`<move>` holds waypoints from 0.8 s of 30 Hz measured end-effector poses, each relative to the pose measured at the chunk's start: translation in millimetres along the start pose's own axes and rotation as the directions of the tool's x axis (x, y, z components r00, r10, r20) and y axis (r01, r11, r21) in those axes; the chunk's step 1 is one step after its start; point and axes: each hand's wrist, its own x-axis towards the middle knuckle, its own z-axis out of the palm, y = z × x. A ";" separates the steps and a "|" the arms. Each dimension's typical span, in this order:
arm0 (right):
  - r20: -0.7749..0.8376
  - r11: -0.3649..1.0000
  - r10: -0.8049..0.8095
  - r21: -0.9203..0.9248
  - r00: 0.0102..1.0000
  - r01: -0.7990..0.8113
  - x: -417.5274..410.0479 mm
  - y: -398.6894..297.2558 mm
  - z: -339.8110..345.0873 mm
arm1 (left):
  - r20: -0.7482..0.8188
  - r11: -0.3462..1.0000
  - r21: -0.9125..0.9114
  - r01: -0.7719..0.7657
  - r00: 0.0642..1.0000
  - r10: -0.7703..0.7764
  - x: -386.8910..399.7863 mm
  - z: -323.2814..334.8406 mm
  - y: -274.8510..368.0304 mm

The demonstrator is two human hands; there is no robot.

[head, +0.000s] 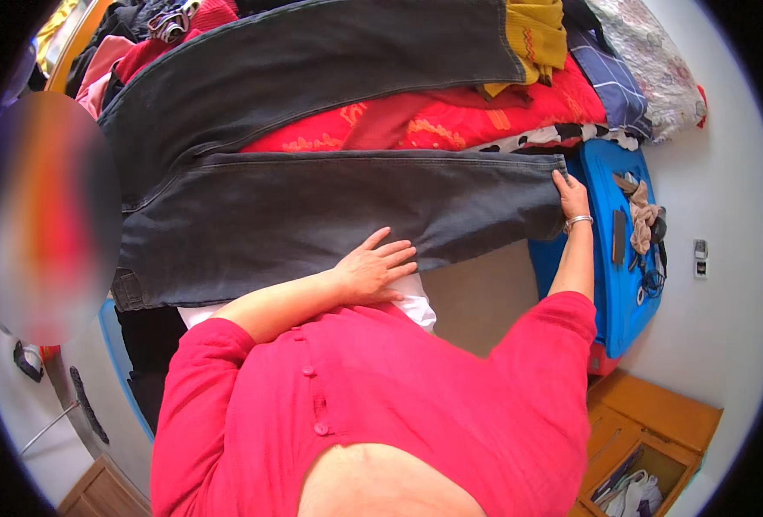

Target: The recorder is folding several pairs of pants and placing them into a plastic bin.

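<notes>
A pair of dark jeans [317, 213] lies spread before me, legs apart and the waistband toward the left. At the right end of the nearer leg, my right hand [573, 197] pinches the hem, thumb on top; a bracelet circles that wrist. My left hand [376, 265], fingers spread, rests at the jeans' near edge around the middle of the same leg. Just under this hand shows white cloth [414, 300]. The farther leg reaches across the red patterned bedding [446, 123], its hem touching a mustard ribbed garment [537, 42].
Right of the bed stands a blue plastic lid [604, 258] bearing cables, a beige cloth and small items. A heap of clothes [161, 39] lies at the upper left. A wooden cabinet [653, 420] with an open compartment sits lower right. A blurred patch hides the left side.
</notes>
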 end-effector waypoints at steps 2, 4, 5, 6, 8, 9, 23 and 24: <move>0.036 0.996 0.045 0.079 0.998 -0.047 1.6 8.0 -5.0 | 0.046 0.999 -0.035 0.011 0.999 -0.009 6.1 -3.9 -0.6; 0.036 0.993 0.045 0.106 0.998 -0.049 -1.2 2.6 -3.1 | -0.016 0.998 -0.056 0.032 0.999 -0.033 9.0 -6.0 -3.3; 0.040 0.990 0.046 0.133 0.998 -0.051 -2.5 -0.5 -2.9 | -0.017 0.998 -0.053 0.028 0.999 -0.028 10.8 -7.2 -3.2; 0.035 0.990 0.047 0.133 0.998 -0.051 -5.9 -5.1 -3.3 | -0.078 0.998 -0.036 0.058 0.995 -0.061 12.5 -9.6 -1.7; 0.101 0.969 0.045 0.237 0.994 -0.068 -12.4 -15.2 -5.5 | -0.115 0.985 -0.012 0.169 0.979 -0.170 15.1 -8.5 0.0; 0.100 0.969 0.043 0.236 0.994 -0.066 -16.7 -22.3 -5.3 | -0.117 0.986 -0.012 0.169 0.979 -0.169 14.5 -4.5 -1.9; -0.164 0.858 -0.323 -0.467 0.932 0.215 -27.3 -12.0 7.1 | -0.137 0.992 0.060 0.107 0.986 -0.098 -9.9 5.8 18.0; -0.171 0.857 -0.310 -0.476 0.935 0.197 -23.8 -6.4 5.0 | -0.165 0.993 -0.024 0.115 0.979 -0.118 -8.8 2.4 15.8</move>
